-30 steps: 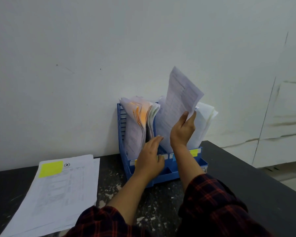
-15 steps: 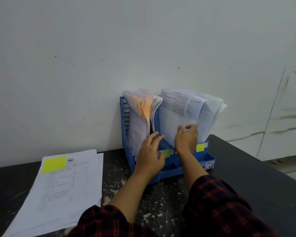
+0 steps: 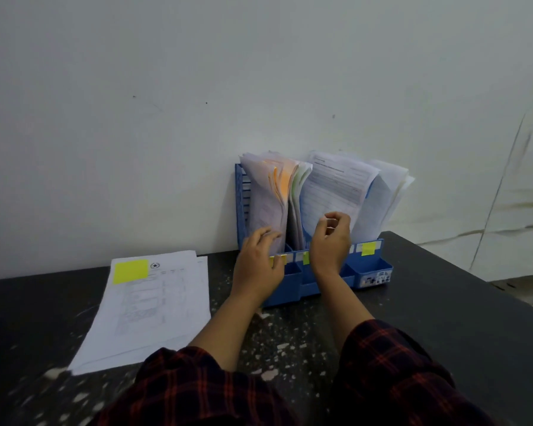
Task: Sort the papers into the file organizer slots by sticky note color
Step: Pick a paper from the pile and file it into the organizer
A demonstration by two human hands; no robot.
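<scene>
The blue organizer [image 3: 293, 290] stands against the wall so papers stay up. The right hand [image 3: 330, 244] curls loose, holding nothing; the left hand [image 3: 259, 262] spreads wide. 1 stack of papers [image 3: 154, 309] waits left

Just one camera here, worn on the person's head, so it looks forward and down over both forearms. It faces a plain wall [image 3: 197, 87], with the desk [image 3: 443, 302] running up against it. The view is wide-angle and close: the plaid sleeves [image 3: 382, 379] fill the bottom edge, and the desk's far edge sits roughly mid-frame. The desk's far right corner shows, with a strip of floor past it; the left side runs out of frame. No second view to compare overlap.
</scene>
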